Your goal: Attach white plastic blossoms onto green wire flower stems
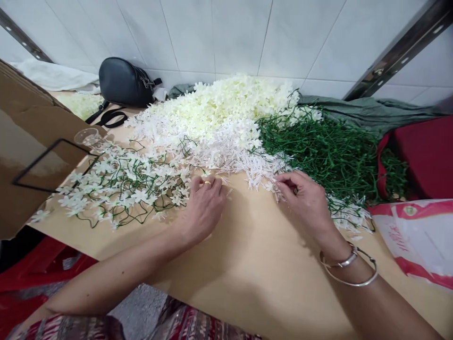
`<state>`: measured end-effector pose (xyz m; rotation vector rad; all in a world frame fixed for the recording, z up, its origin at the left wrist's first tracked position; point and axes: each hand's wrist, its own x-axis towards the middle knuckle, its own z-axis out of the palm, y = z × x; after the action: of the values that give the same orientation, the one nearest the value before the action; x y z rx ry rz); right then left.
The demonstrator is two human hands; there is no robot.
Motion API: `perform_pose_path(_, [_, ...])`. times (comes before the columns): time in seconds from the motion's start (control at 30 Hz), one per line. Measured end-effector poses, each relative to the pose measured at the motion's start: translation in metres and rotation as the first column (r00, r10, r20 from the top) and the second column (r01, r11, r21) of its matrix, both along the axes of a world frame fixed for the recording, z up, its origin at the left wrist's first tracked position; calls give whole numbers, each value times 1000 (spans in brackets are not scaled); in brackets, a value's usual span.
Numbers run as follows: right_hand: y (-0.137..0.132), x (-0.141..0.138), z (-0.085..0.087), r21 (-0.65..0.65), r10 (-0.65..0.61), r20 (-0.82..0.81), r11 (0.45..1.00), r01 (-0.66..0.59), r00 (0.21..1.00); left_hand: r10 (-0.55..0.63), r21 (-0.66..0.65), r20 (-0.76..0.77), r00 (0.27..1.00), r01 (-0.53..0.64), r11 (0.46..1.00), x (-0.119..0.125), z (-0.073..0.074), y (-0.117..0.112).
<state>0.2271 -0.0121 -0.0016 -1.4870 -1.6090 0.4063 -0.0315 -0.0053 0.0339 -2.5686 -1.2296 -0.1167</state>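
White blossom pile (230, 141): mid-table, near edge meets right fingertips.
Right hand (304, 203): nearer; fingers pinched on pile's near edge.
Left hand (203, 208): curled, grasp unclear; at pile's near-left edge, beside flowered vines (120, 184).

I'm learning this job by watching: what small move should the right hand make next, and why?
Probably pinch one blossom free and carry it towards the left hand. The right hand has its fingertips at the edge of the loose white blossoms, while the left rests beside the flowered stems; whether the right already grips one is unclear.
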Motion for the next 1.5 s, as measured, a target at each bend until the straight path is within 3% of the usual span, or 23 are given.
perform_pose_path(0.13, [-1, 6, 1, -31, -66, -288, 998, 60, 955, -144, -19, -9, 990, 143, 989, 25, -1, 28])
perform_pose_path(0.23, [1, 6, 2, -28, -68, -453, 998, 62, 889, -193, 25, 72, 979, 191, 981, 29, -6, 32])
perform_pose_path(0.4, [5, 2, 1, 19, -25, -523, 999, 41, 852, -158, 132, 79, 984, 147, 980, -17, -16, 11])
perform_pose_path(0.5, [5, 1, -4, 10, -11, -504, 1000, 19, 864, -100, 169, 0, 995, 99, 981, -49, -13, 3])
perform_pose_path(0.6, [2, 0, -7, -12, -20, -419, 1000, 17, 908, -80, 178, 5, 997, 78, 981, -57, -5, 0])
perform_pose_path(0.73, [-1, 0, -5, 34, -8, -290, 999, 18, 957, -142, 103, 110, 984, 131, 986, -31, -3, -3])
perform_pose_path(0.83, [-1, -1, -3, 116, 6, -228, 993, 21, 974, -222, 59, 98, 970, 217, 974, -3, -8, 0])
perform_pose_path(1.03, [1, 0, -4, 218, -38, -254, 971, 95, 967, -254, -39, 76, 964, 258, 965, 45, -10, 19])
perform_pose_path(1.2, [1, 0, -1, 249, -69, -252, 959, 134, 965, -237, -151, 243, 941, 278, 949, 84, -30, 33])
perform_pose_path(1.37, [1, 2, 0, 254, -53, -172, 962, 97, 984, -236, -104, 341, 910, 287, 952, 86, -46, 44])
perform_pose_path(1.43, [1, 2, -2, 247, -48, -186, 965, 94, 981, -244, -40, 476, 845, 298, 954, 77, -43, 47])
perform_pose_path(1.5, [1, 2, -3, 214, -50, -230, 972, 101, 972, -226, 5, 654, 722, 295, 956, 69, -36, 50])
